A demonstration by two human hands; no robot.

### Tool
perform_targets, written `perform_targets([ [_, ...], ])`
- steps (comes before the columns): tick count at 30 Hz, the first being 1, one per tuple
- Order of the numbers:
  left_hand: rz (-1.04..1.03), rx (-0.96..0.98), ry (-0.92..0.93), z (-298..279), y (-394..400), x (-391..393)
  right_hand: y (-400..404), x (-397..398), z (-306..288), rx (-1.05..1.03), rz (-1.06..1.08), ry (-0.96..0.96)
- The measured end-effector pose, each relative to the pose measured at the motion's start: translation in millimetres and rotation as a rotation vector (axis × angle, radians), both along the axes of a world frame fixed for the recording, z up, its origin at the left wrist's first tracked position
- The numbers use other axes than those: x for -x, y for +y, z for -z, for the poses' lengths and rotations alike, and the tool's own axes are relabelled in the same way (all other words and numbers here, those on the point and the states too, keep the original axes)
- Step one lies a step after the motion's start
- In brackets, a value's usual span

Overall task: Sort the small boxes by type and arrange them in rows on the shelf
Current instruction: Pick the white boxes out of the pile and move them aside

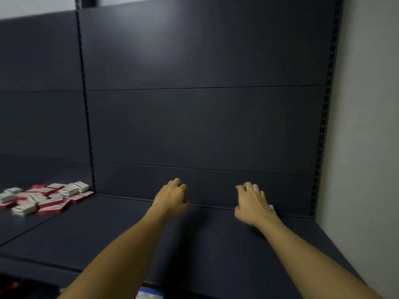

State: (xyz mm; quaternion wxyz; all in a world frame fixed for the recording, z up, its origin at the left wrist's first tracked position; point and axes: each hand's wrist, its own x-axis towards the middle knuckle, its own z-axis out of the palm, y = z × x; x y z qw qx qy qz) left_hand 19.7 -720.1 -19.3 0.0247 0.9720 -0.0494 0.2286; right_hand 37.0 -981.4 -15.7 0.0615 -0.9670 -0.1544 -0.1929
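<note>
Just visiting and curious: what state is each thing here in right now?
Boxes: loose unsorted pile on the left shelf section.
Shelf: bare where the hands reach.
Left hand: fingers curled at the back of the shelf; a hold cannot be made out.
Right hand: over a white box, mostly hidden.

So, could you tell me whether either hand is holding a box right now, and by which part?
The right hand covers a small white box at the shelf's back; only a corner shows, so the hold cannot be told. The left hand shows nothing.
</note>
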Motion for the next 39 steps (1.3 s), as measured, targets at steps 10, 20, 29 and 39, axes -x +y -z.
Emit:
perform_targets([
  [10, -0.274, 0.079, 0.11, -5.5, 150.9, 85.3, 153.9, 42.0, -14.0, 0.102, -0.138, 0.239],
  [20, -0.353, 0.048, 0.093, -12.7, 266.2, 166.8, 301.5, 95.6, -20.8, 0.092, -0.294, 0.17],
  [29, -0.406, 0.001, 0.07, -10.3, 357.9, 216.4, 403.1, 136.5, -19.0, 0.092, -0.367, 0.136],
  [39, -0.469, 0.008, 0.09, -1.6, 445.9, 243.3, 492.7, 154.3, -22.0, 0.124, -0.431, 0.136],
])
